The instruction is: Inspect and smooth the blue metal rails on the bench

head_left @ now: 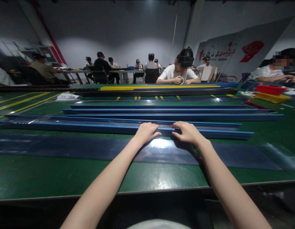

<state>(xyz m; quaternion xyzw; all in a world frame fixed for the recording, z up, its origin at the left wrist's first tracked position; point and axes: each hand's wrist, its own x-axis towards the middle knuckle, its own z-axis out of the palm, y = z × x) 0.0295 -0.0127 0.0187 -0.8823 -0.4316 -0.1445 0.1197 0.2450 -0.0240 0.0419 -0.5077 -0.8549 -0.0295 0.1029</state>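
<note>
A long blue channel strip [102,128] with raised edges runs left to right across the green table in front of me. My left hand [147,131] grips its near edge around the middle, fingers curled over the top and thumb in front. Just to the right, my right hand [187,131] holds the same edge in a similar way, a short gap from the left. Part of the strip is hidden behind both hands. Nearer to me lies a wide, glossy, clear plastic strip [85,149] flat on the table, partly under my forearms.
Beyond are more blue channel strips [161,116], yellow strips [161,86] and a black strip [157,93]. A red bin [270,89] and a yellow bin [271,97] stand at the right. A co-worker [170,74] sits across the green table [66,179]; its near edge runs before me.
</note>
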